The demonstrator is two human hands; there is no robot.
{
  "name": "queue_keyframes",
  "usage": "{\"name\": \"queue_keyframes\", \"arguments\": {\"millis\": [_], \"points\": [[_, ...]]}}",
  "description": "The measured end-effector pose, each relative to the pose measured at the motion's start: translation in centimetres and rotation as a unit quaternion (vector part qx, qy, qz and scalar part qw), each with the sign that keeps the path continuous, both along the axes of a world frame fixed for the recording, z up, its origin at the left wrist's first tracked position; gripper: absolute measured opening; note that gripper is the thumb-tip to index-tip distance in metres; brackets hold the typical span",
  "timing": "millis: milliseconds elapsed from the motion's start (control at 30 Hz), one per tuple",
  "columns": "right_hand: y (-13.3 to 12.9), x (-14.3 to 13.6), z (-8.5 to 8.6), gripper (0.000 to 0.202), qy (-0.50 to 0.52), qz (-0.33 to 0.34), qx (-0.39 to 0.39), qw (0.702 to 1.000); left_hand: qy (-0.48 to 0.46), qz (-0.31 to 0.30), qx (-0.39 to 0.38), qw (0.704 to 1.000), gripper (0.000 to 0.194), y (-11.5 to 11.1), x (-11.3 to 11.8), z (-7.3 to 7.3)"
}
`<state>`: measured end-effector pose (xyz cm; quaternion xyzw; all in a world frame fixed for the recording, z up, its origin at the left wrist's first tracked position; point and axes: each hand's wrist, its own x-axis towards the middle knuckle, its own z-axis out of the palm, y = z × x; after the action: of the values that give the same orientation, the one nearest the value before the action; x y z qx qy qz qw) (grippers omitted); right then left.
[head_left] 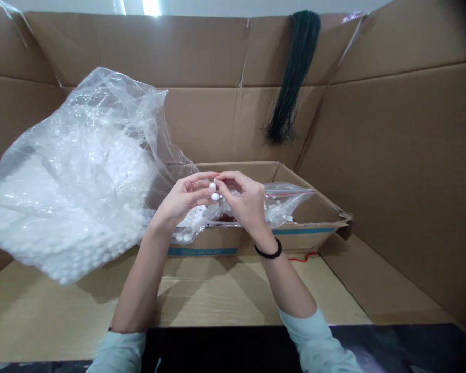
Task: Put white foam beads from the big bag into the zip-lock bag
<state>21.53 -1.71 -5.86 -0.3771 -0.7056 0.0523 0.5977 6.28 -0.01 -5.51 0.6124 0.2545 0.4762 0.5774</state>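
My left hand [188, 196] pinches small white balls [215, 197] between thumb and fingers, over the front of a low cardboard box [314, 212]. Fingertips of my right hand [243, 199] are pressed together against the same cluster, at something too small to make out. Beneath the hands, clear plastic bags [291, 199] lie in the box with more white beads [194, 217] and some dark red-brown bits [227, 217]. My fingers partly cover the balls.
A large clear bag [85, 171] full of white balls stands at left, leaning over the table [217, 295]. Tall cardboard walls [404, 155] surround the table. Dark green strands [295, 77] hang over the back wall. A red string [305, 257] lies by the box.
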Motion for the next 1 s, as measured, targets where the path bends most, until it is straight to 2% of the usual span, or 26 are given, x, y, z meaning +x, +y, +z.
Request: {"name": "queue_keyframes", "arguments": {"millis": [133,333,500,633,867,1000], "points": [[-0.1,0.2,0.1,0.010,0.011,-0.015,0.025,1.000,-0.008,0.002,-0.013,1.000,0.042,0.1,-0.1,-0.1],[-0.5,0.9,0.3,0.010,0.006,0.024,-0.031,0.999,-0.033,0.073,-0.005,0.997,0.031,0.3,-0.1,-0.3],[-0.2,0.2,0.1,0.012,0.025,0.028,-0.033,0.999,-0.079,0.090,-0.027,0.992,0.028,0.0,0.5,-0.4],[0.2,-0.5,-0.4,0.012,0.051,-0.002,-0.029,0.998,-0.122,0.113,-0.036,0.985,0.028,-0.2,1.6,-0.7],[0.6,-1.3,-1.0,0.016,0.011,-0.078,0.045,0.996,-0.189,0.127,-0.082,0.970,0.019,-0.6,2.9,-0.6],[0.8,-1.7,-1.2,0.016,0.030,-0.079,0.073,0.994,-0.210,0.121,-0.133,0.961,0.021,-0.6,2.9,-0.3]]}}
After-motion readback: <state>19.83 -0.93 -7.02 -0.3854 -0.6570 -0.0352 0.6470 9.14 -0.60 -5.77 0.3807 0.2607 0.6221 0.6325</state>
